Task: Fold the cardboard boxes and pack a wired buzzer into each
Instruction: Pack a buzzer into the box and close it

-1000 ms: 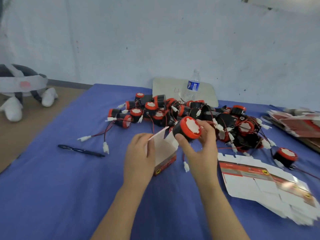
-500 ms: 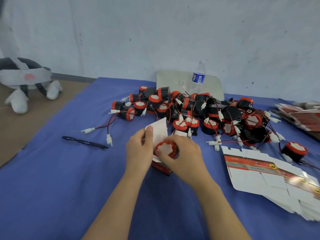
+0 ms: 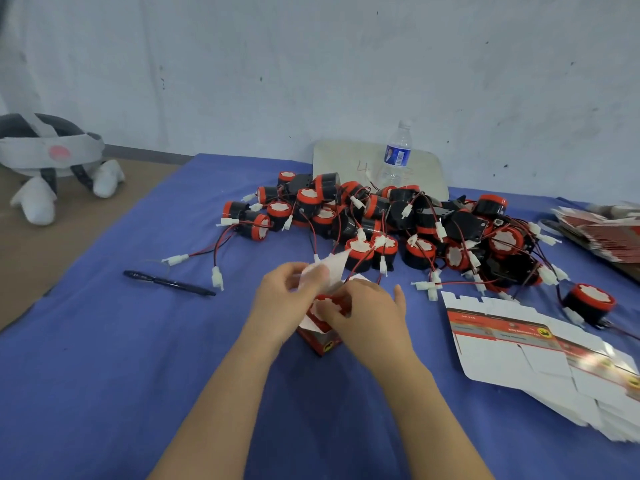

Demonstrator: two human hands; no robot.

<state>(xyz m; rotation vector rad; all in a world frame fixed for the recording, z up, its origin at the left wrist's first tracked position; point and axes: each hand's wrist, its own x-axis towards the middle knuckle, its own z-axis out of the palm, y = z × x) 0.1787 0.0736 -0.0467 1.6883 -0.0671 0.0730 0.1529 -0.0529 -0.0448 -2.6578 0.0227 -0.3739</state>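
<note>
Fingers (image 3: 294, 276) of the left hand (image 3: 287, 301) pinch the raised white flap of a small red-and-white cardboard box (image 3: 322, 342), which stands on the blue-covered surface (image 3: 104, 375) directly under both hands. That grip is clamped on the flap, holding it up and back from the box mouth. The right hand (image 3: 369, 315) reaches in from the other side; its bent fingertips bear on the red cap of a black wired buzzer with a red cap (image 3: 329, 306) sitting in the open top of the box, while the thumb sticks out away from it. How deep the buzzer sits inside cannot be told, as the hands cover most of it.

Just beyond the grip lies a tangled pile of black-and-red buzzers with red-and-black leads and white plugs (image 3: 398, 220). To the right of the right hand lie flat white-and-red box blanks (image 3: 512, 351), fanned in a stack, with a lone buzzer (image 3: 588, 303) past them. Well to the left of the left hand lies a black pen (image 3: 169, 284). Behind the pile stands a clear plastic water bottle (image 3: 396, 154).
</note>
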